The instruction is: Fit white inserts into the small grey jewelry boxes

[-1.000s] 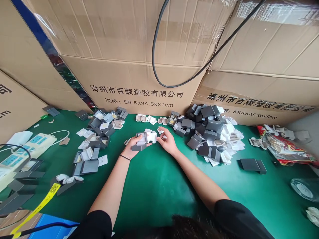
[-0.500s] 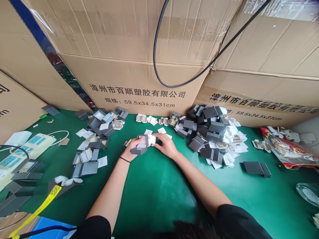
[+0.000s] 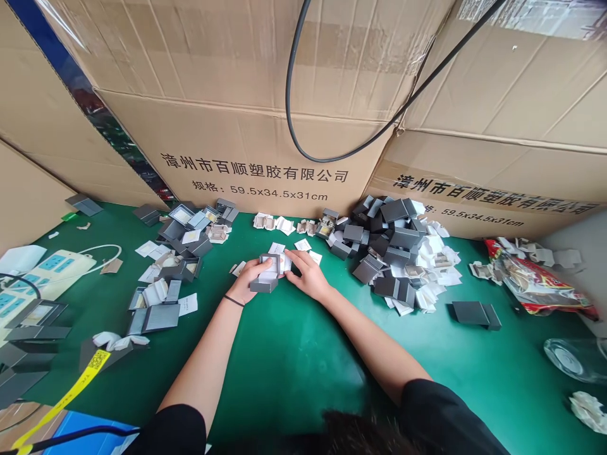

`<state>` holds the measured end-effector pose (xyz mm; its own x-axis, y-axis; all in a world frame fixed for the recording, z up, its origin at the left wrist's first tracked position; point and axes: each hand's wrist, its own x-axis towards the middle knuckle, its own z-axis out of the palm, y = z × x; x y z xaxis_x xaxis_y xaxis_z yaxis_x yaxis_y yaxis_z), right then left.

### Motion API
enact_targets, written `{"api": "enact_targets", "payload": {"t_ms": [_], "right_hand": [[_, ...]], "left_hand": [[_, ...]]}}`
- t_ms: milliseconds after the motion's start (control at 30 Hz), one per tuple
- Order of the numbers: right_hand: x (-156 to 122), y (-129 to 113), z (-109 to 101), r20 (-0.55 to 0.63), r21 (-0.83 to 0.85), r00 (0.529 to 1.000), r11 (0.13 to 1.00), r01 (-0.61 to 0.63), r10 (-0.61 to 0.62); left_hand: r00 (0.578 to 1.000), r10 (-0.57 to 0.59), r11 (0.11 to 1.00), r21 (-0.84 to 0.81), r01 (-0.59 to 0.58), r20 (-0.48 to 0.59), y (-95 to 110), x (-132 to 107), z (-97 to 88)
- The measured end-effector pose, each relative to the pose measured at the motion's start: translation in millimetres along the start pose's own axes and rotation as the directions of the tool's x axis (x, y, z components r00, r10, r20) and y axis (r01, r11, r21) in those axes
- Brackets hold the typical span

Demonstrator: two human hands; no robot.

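In the head view, my left hand [image 3: 245, 282] is closed around a small dark grey box [image 3: 263, 285], its lid opened and a pale lining showing inside. My right hand [image 3: 306, 273] is at the right edge of that box, thumb and fingers bent around a white paper piece [image 3: 286, 263] that they partly hide. Just behind the hands, white printed slips [image 3: 276, 248] lie on the green table [image 3: 279, 354].
A large heap of dark grey boxes [image 3: 396, 237] and white papers [image 3: 434, 259] is at the right. More opened boxes [image 3: 161, 319] are scattered at left, near a power strip [image 3: 50, 278]. Cartons [image 3: 246, 139] stand behind; a black cable [image 3: 290, 101] hangs in front. A glass [image 3: 569, 359] is far right.
The white paper piece in my right hand has come closer to the box, and the right fingers are now against the box's edge. The whole view has shifted slightly.
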<state>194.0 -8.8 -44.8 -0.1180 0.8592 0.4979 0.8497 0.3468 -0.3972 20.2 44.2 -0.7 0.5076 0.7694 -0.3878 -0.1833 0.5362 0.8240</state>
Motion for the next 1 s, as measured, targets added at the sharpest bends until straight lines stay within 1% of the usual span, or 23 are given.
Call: {"api": "enact_targets", "payload": {"t_ms": [167,300,433,533,667,800,1000], "right_hand": [[0,-5,3,-0.036,-0.027,0.999,1.000,0.003,-0.004],[-1,-9,6,-0.051,-0.017,0.998,0.999,-0.029,0.028],[-2,-8,7,0.010,0.036,0.998,0.997,-0.067,0.067],[-2,-5,4,0.064,0.046,0.997,0.998,-0.047,0.044],[-3,-5,3,0.092,0.008,0.995,0.999,-0.037,0.036],[-3,-7,3,0.114,-0.037,0.990,0.996,-0.076,0.079],[-1,-8,-1,0.171,-0.062,0.976,0.990,-0.128,0.137]], "left_hand": [[1.000,0.024,1.000,-0.004,-0.024,-0.020,-1,1,-0.4],[0.996,0.071,0.996,0.050,-0.067,-0.063,-2,-2,2.5],[0.996,0.075,0.992,0.106,-0.069,-0.054,-3,-6,5.7],[0.997,0.065,0.990,0.129,-0.059,-0.047,-3,-6,5.1],[0.997,0.053,0.989,0.143,-0.044,-0.062,-2,-6,3.8],[0.999,0.022,0.986,0.163,-0.015,-0.041,1,-8,6.9],[0.999,0.032,0.973,0.228,-0.024,-0.032,1,-8,7.6]]}}
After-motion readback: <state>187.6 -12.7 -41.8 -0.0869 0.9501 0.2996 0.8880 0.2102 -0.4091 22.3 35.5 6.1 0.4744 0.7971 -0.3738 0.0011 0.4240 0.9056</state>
